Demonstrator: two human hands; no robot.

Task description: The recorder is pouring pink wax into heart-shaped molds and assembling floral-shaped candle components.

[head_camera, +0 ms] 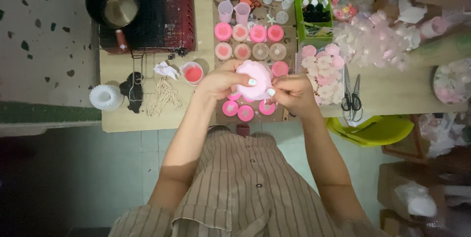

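While the head view looks straight down, both hands meet over a low wooden table (147, 119). Left hand (221, 81) curled closed around the left side of a pale pink flower-shaped mould (255, 75), thumb on top. Right hand (293, 93) closed on the mould's lower right edge, fingertips (271, 91) pinching it. Mould held just above the table, over a cardboard sheet (289, 50) carrying rows of round pink cups (248, 33). Three more pink cups (246, 113) sit directly below the hands. Scissors (352, 100) lie right of the right hand, a bundle of wicks (163, 97) left of the left hand. Black pot (114, 5) on a red rack (169, 16) at far left
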